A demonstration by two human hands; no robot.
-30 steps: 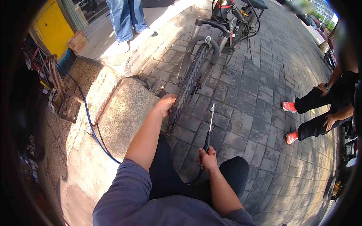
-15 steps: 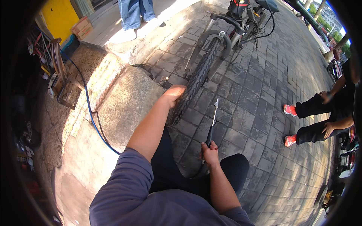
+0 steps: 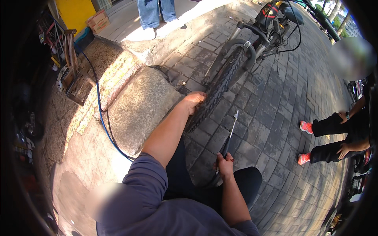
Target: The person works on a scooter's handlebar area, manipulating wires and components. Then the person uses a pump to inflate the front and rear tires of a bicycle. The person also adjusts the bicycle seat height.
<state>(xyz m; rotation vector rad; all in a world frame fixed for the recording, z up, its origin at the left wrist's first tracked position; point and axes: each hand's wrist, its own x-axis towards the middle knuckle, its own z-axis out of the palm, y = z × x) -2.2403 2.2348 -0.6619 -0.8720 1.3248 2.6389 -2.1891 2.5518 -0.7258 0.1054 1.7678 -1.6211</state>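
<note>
A bicycle's front wheel with a knobby black tyre (image 3: 220, 88) stands before me, its fork (image 3: 260, 51) leading back to the frame. At the tyre's lower left side, my left hand (image 3: 194, 102) is curled against the wheel. Its fingertips are hidden, and which part they grip does not show. My right hand (image 3: 224, 163) is closed round the black grip of an air-hose nozzle (image 3: 232, 131), right of the wheel. The nozzle's thin silver tube points up and away, with its metal tip apart from the tyre. A dark hose runs down from the grip toward my lap.
A large stone block (image 3: 136, 108) lies left of the wheel, with a blue hose (image 3: 99, 104) beside it. One person in jeans (image 3: 151, 13) stands on the raised step. Another, in pink shoes (image 3: 304, 159), is at the right. Grey paving bricks (image 3: 271, 118) surround the wheel.
The view has shifted, so the scene sits lower and slightly to the right. My left hand stays at the wheel, and my right hand still holds the nozzle beside it.
</note>
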